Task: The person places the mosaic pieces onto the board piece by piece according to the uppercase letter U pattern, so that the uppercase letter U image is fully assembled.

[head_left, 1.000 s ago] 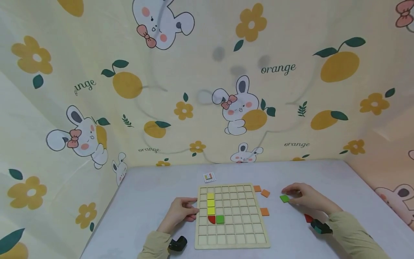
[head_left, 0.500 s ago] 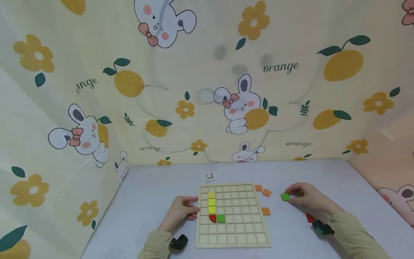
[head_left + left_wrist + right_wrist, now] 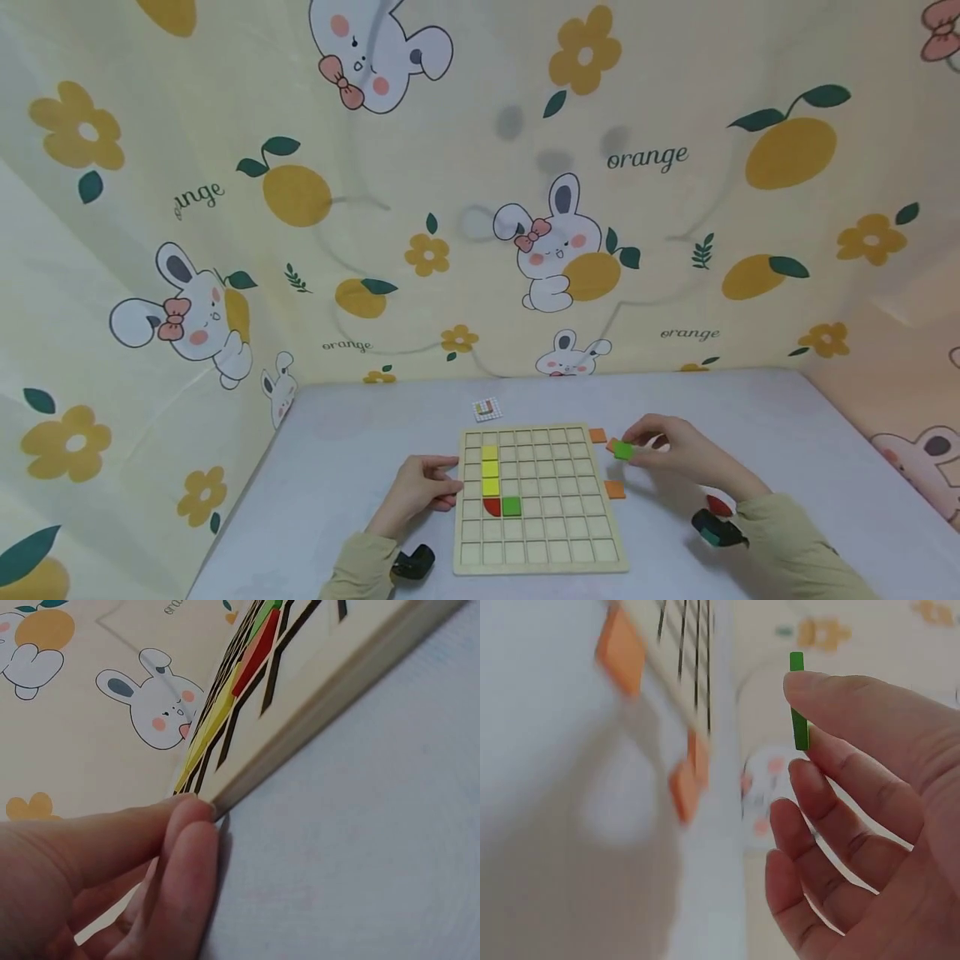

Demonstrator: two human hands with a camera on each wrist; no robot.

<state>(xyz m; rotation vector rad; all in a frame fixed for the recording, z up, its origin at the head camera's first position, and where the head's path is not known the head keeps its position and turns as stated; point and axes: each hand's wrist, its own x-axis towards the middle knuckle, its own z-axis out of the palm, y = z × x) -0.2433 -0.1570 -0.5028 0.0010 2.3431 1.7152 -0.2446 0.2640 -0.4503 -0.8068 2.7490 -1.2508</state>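
My right hand (image 3: 671, 450) pinches a green square tile (image 3: 622, 450) between thumb and index finger, raised beside the board's right edge. In the right wrist view the tile (image 3: 799, 697) shows edge-on, the other fingers loosely bent below it. My left hand (image 3: 420, 487) holds the left edge of a wooden grid board (image 3: 562, 525), its fingertips (image 3: 196, 825) right at the rim. On the board lie yellow tiles (image 3: 490, 468) in a column, a red quarter-round tile (image 3: 492, 507) below them and another green tile (image 3: 512, 506) to its right.
Orange tiles (image 3: 615, 490) lie along the board's right side, one partly hidden behind the held tile. A red tile (image 3: 718, 505) lies near the right wrist. A small pattern card (image 3: 487, 409) sits behind the board. A printed curtain (image 3: 420, 167) hangs behind the table.
My right hand has lifted the green tile and carried it left, close to the board and over an orange tile. My left hand has stayed at the board's edge.
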